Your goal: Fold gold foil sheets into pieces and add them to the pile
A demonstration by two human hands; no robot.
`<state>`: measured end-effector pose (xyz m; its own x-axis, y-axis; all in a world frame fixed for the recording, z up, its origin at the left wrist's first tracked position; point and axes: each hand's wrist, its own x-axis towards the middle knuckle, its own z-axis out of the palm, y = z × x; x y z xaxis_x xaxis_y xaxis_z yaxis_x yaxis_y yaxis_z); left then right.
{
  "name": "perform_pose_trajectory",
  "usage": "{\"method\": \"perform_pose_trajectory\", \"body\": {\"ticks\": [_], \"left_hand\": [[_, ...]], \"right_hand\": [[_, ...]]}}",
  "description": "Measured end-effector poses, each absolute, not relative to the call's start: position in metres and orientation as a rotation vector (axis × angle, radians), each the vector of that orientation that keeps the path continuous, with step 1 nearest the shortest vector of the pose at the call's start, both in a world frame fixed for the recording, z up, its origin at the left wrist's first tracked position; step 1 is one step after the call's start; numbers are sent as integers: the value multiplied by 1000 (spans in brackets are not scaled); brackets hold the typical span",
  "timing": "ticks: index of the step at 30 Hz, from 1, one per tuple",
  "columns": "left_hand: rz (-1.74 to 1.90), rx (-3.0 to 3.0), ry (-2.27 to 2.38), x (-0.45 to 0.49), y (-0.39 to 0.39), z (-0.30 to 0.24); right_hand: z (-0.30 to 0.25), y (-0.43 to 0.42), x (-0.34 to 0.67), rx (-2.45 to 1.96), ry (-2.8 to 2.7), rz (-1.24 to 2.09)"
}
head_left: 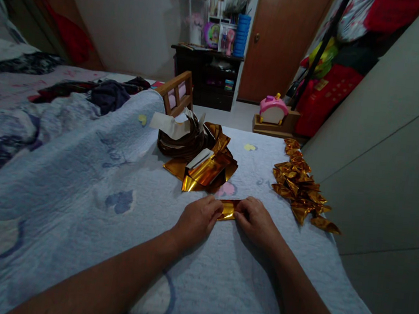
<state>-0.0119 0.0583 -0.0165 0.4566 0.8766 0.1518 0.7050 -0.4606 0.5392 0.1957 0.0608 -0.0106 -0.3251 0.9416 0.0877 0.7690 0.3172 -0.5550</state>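
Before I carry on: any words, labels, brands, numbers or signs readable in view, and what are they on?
None can be read.
Gold strip between the left hand and right hand: no lettering shows.
Folded gold pieces: no lettering shows.
Red item at far right: pale marks, too blurred to read.
Round purple item on the dark cabinet: too small to read.

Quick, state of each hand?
Left hand: closed, gripping the left end of the gold foil.
Right hand: closed, gripping the right end of the same foil.
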Motion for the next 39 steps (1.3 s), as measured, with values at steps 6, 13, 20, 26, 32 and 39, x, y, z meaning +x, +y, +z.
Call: {"method": "perform_pose_trajectory", "body": {"ticks": [6, 13, 20, 26, 32, 39], "left_hand": [[587, 2327, 1324, -13, 57, -14], [583, 2567, 1268, -12, 58, -19], [554, 2830, 1162, -12, 55, -19], [465, 2899, 1175, -8, 44, -15], [408, 2943, 1212, -4, 35, -13], [373, 2936, 1217, -4, 33, -11]], "right_hand": [[-9, 60, 195, -1537, -2189, 596], [-11, 60, 195, -1527, -2162, 568], [-12, 59, 195, -1496, -2133, 547], [-13, 60, 194, -1505, -2188, 492], [-15, 55, 186, -1582, -2197, 377], [-15, 50, 175, -1687, -2170, 236]]}}
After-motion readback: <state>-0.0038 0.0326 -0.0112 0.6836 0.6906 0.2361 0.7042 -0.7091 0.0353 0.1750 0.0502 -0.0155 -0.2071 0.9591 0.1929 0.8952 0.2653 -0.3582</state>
